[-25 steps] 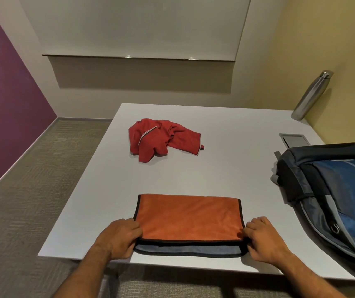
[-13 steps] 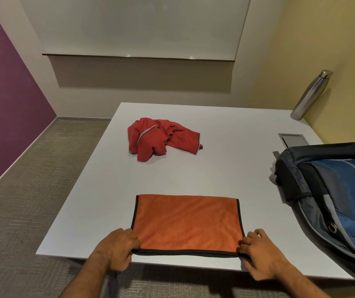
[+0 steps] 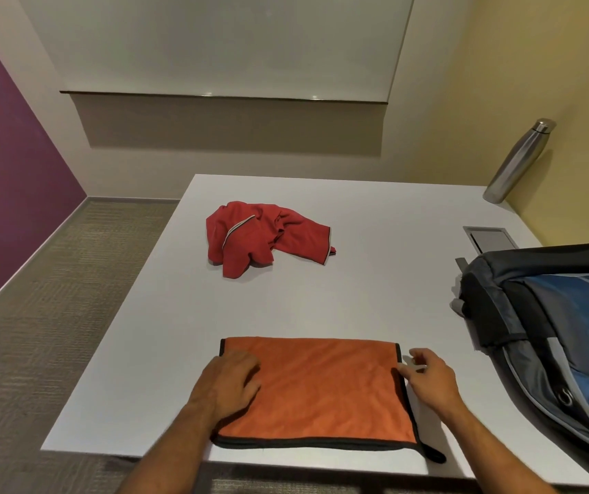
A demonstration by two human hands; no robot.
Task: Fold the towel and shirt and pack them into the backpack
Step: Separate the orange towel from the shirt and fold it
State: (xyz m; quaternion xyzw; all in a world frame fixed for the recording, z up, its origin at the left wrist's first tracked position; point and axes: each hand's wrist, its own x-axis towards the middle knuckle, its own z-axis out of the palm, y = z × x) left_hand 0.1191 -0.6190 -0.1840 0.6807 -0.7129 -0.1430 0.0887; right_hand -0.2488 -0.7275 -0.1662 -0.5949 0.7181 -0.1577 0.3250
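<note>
An orange towel (image 3: 325, 390) with black trim lies folded into a rectangle at the near edge of the white table (image 3: 357, 287). My left hand (image 3: 230, 381) rests flat on its left part, fingers spread. My right hand (image 3: 428, 377) is at the towel's right edge, thumb and fingers touching the trim about halfway up; whether it pinches the cloth is unclear. A crumpled red shirt (image 3: 261, 237) lies further back, left of centre. A blue and grey backpack (image 3: 564, 336) lies on the table's right side.
A steel bottle (image 3: 517, 160) stands at the far right corner against the yellow wall. A grey cable hatch (image 3: 491, 238) is set into the table behind the backpack. Carpeted floor lies to the left, beside a purple wall.
Both hands left the towel's near corners. The left hand moved up onto the towel; the right hand moved up along its right edge. The grey underside no longer shows.
</note>
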